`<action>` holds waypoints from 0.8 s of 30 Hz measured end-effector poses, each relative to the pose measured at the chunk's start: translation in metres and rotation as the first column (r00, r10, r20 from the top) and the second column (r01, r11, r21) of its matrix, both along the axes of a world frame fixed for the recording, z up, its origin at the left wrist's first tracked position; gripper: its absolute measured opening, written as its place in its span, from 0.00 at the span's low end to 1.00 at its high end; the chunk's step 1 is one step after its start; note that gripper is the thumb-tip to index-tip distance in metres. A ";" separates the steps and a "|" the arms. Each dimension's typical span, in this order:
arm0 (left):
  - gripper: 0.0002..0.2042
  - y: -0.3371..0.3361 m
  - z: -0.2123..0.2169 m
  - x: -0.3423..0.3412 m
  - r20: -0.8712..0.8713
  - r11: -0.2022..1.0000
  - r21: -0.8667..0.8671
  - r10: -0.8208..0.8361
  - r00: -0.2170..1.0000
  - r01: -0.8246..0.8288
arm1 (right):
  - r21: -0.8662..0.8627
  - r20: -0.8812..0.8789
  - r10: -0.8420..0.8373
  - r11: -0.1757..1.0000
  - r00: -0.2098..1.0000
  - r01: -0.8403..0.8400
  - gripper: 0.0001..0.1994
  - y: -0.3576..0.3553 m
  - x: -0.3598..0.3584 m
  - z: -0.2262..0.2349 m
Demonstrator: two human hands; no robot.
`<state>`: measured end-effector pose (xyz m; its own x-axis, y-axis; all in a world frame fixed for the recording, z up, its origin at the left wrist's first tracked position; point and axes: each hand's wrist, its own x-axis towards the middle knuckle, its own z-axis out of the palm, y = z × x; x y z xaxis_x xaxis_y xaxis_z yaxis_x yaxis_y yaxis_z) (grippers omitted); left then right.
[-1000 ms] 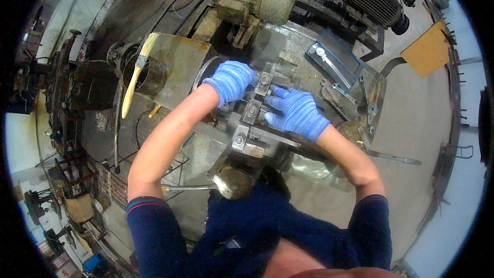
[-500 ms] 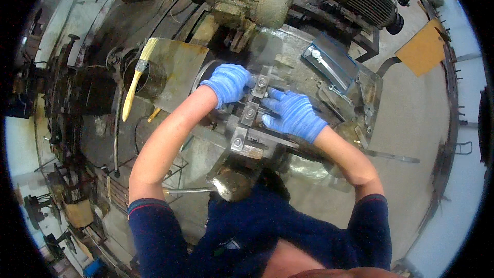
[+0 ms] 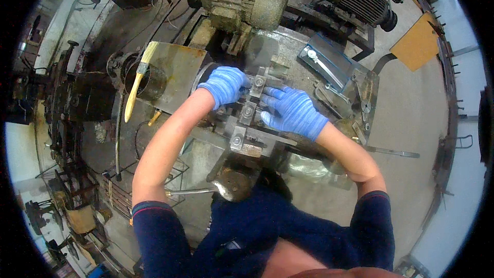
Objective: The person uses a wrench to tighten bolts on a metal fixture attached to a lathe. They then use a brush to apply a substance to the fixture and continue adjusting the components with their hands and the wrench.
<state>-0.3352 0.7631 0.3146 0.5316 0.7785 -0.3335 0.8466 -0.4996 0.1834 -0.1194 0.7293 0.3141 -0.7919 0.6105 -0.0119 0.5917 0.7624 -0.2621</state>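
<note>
Both hands wear striped blue knit gloves and work at a lathe's steel tool post (image 3: 248,113), a row of clamp blocks with bolts on top. My left hand (image 3: 225,86) is closed at the left side of the upper block, next to the round chuck. Its fingertips pinch at the block's edge; what they hold is hidden. My right hand (image 3: 296,110) lies palm down on the right side of the post, fingers stretched out and apart. Its fingertips reach the steel bars beside the middle clamp. A round-headed handle (image 3: 231,184) sticks out on the near side.
A paintbrush (image 3: 138,82) lies on the metal cover (image 3: 177,72) at left. To the right are a dial caliper (image 3: 325,67) in a blue case, several wrenches (image 3: 338,94) and pliers (image 3: 365,108). Two electric motors (image 3: 242,2) stand at the back.
The view has shifted slightly. My right hand's fingers have moved a little on the bars, and my left hand stays closed by the upper block.
</note>
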 end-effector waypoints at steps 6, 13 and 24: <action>0.09 -0.001 -0.001 0.001 0.004 1.000 0.002 0.014 1.000 -0.014 | 0.011 -0.039 -0.001 1.000 0.999 0.002 0.21 0.000 0.001 -0.007; 0.09 0.001 -0.006 -0.001 -0.002 1.000 0.017 0.003 1.000 -0.003 | -0.013 -0.022 -0.021 1.000 1.000 0.021 0.21 -0.001 -0.002 -0.008; 0.12 -0.007 0.001 -0.003 0.016 0.999 0.036 0.002 1.000 -0.002 | -0.126 -0.212 -0.168 0.982 0.963 0.143 0.22 -0.002 0.059 0.015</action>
